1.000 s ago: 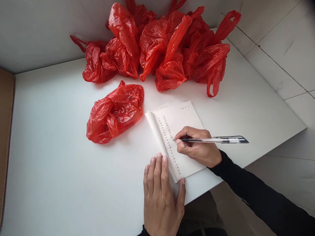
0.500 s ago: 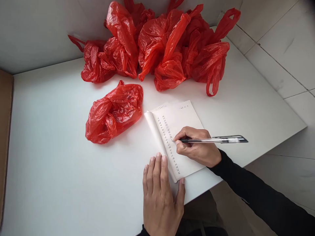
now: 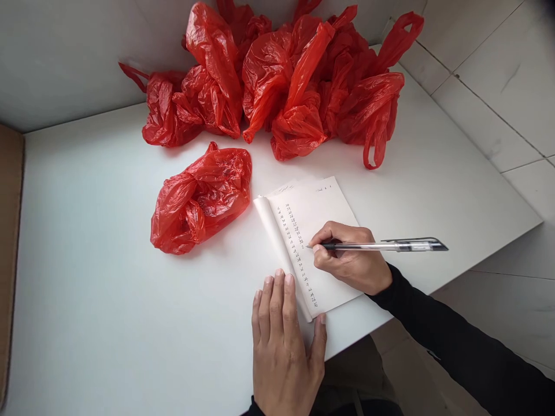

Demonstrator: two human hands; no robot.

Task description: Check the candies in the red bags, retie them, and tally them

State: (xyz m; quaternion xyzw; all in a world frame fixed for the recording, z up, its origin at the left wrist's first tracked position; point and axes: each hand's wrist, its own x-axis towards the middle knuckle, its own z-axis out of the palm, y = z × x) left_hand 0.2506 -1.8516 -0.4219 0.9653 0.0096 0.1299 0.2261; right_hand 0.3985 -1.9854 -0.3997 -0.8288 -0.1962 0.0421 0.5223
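Observation:
A clear-barrelled pen (image 3: pixel 373 246) with a black grip is pinched in my right hand (image 3: pixel 351 257), its tip over the page beside the second column of figures. The notebook (image 3: pixel 333 214) lies at a slant near the table's front edge, its cover folded back along the left side. Two columns of small handwritten numbers run down the page. My left hand (image 3: pixel 284 341) rests flat, fingers stretched out, with the fingertips at the notebook's folded edge and the thumb by its lower corner.
One red plastic bag (image 3: pixel 202 199) lies crumpled left of the notebook. Several knotted red bags (image 3: pixel 277 81) are heaped at the back against the wall. A brown cardboard edge (image 3: pixel 11 260) borders the white table (image 3: pixel 130 323) at the left; tiled floor (image 3: pixel 498 98) shows at the right.
The pen and my right hand have shifted slightly right, and a new figure shows under the 32 in the second column. My left hand stays where it was.

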